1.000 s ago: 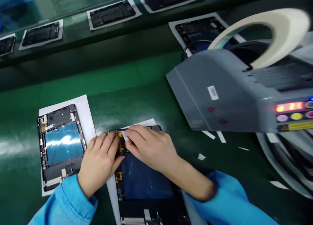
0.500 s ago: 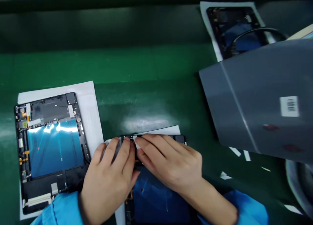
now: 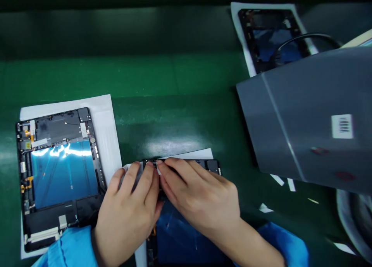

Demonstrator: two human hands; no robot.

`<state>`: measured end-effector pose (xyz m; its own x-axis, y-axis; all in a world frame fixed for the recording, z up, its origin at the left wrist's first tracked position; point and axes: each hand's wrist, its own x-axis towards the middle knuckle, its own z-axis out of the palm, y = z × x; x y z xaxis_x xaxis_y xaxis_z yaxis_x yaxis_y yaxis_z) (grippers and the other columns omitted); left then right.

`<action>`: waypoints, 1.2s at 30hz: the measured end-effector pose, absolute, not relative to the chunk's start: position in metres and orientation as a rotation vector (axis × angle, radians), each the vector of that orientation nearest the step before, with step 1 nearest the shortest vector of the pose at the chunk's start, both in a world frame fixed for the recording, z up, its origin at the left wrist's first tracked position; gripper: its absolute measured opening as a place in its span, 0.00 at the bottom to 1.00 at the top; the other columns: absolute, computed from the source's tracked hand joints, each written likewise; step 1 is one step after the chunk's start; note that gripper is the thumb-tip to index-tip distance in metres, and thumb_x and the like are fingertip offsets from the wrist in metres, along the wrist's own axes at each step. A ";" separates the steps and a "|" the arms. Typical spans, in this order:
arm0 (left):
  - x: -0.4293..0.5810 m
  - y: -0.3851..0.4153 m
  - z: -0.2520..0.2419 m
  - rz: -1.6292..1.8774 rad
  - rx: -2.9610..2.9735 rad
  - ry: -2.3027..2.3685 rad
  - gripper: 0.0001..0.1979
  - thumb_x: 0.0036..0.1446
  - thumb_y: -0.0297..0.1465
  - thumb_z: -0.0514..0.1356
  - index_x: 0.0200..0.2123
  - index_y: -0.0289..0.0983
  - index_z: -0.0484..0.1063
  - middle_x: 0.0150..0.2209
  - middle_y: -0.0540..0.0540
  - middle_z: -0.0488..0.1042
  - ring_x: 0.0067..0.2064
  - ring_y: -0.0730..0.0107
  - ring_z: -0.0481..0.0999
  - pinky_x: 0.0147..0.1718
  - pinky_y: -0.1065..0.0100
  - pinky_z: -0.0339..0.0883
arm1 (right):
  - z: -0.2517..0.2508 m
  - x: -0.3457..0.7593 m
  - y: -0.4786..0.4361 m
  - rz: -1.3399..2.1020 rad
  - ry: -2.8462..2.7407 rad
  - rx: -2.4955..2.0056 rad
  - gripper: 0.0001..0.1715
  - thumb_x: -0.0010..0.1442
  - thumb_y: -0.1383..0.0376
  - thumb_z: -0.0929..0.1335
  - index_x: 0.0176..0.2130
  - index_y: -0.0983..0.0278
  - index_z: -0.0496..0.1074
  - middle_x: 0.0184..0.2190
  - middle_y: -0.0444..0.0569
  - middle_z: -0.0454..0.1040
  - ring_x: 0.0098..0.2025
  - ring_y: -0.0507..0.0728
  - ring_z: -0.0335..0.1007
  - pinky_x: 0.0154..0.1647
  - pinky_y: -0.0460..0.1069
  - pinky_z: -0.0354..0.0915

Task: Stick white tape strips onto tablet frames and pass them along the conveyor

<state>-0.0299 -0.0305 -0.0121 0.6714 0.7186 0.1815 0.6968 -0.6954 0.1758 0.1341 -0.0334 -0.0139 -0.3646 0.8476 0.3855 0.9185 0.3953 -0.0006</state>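
Note:
My left hand (image 3: 128, 209) and my right hand (image 3: 197, 197) meet over the top edge of an opened black tablet housing (image 3: 188, 236), which lies on white paper (image 3: 206, 154). Between my fingertips is a small white tape strip (image 3: 158, 167), partly hidden by them. Both hands cover most of that edge. My right hand's fingers press on the strip, and my left hand's fingertips rest beside it. Another opened tablet housing (image 3: 59, 170), with a shiny blue panel, lies just left of my left hand on its own white sheet (image 3: 104, 131).
A grey machine housing (image 3: 305, 116) with a barcode label looms at right. Behind it lies a further tablet housing (image 3: 270, 38) on white paper. Small white scraps (image 3: 265, 208) lie on the green bench surface (image 3: 174, 119). A black cable (image 3: 308, 36) arcs behind the machine.
The view has swung down and right since the oldest frame, so the grey machine appears larger. My hands stay at the tablet's top edge, with their fingers slightly closer around the white strip.

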 end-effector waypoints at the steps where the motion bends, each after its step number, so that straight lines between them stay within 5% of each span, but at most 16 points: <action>1: -0.030 -0.030 -0.012 0.367 2.788 1.186 0.19 0.66 0.34 0.50 0.54 0.30 0.70 0.54 0.42 0.73 0.54 0.55 0.68 0.53 0.55 0.60 | -0.012 0.133 -0.033 -0.293 -2.350 -1.555 0.14 0.64 0.72 0.62 0.38 0.69 0.77 0.32 0.47 0.77 0.29 0.53 0.68 0.25 0.48 0.58; 10: -0.031 -0.028 -0.008 0.379 2.811 1.195 0.20 0.67 0.33 0.47 0.54 0.30 0.70 0.54 0.41 0.74 0.53 0.55 0.70 0.52 0.55 0.62 | -0.003 0.125 -0.040 -0.294 -2.559 -1.620 0.19 0.56 0.76 0.61 0.43 0.73 0.76 0.35 0.54 0.75 0.31 0.56 0.66 0.26 0.49 0.63; 14: -0.032 -0.027 -0.008 0.326 2.832 1.182 0.20 0.66 0.33 0.50 0.56 0.31 0.68 0.55 0.41 0.73 0.54 0.54 0.69 0.52 0.54 0.63 | -0.007 0.128 -0.054 -0.216 -2.509 -1.660 0.23 0.57 0.74 0.62 0.51 0.73 0.72 0.47 0.55 0.75 0.40 0.60 0.67 0.37 0.53 0.69; 18: -0.034 -0.027 -0.010 0.239 2.857 1.194 0.20 0.65 0.34 0.51 0.57 0.35 0.69 0.56 0.42 0.72 0.55 0.52 0.68 0.51 0.53 0.63 | -0.006 0.161 -0.091 0.051 -2.350 -1.515 0.18 0.61 0.73 0.62 0.48 0.65 0.74 0.52 0.50 0.73 0.52 0.61 0.67 0.51 0.57 0.67; 27: -0.038 -0.018 -0.007 0.270 3.102 1.066 0.20 0.64 0.32 0.51 0.57 0.31 0.68 0.55 0.31 0.70 0.55 0.39 0.68 0.47 0.45 0.64 | -0.017 0.288 -0.134 -0.779 -1.738 -1.895 0.24 0.56 0.70 0.72 0.52 0.63 0.69 0.41 0.55 0.76 0.42 0.61 0.74 0.41 0.54 0.70; 30: -0.040 -0.030 -0.003 0.334 3.112 1.081 0.19 0.64 0.32 0.52 0.56 0.33 0.69 0.57 0.32 0.69 0.57 0.36 0.67 0.51 0.39 0.59 | -0.021 0.307 -0.124 -0.848 -1.732 -1.898 0.22 0.57 0.69 0.71 0.52 0.64 0.69 0.42 0.55 0.76 0.43 0.61 0.74 0.41 0.53 0.71; 36: -0.053 -0.067 0.002 0.376 3.073 1.050 0.17 0.64 0.34 0.54 0.52 0.31 0.70 0.52 0.31 0.72 0.50 0.42 0.72 0.47 0.46 0.63 | -0.013 0.324 -0.115 -0.840 -1.746 -1.810 0.14 0.58 0.72 0.70 0.45 0.62 0.72 0.40 0.52 0.77 0.40 0.58 0.75 0.38 0.51 0.71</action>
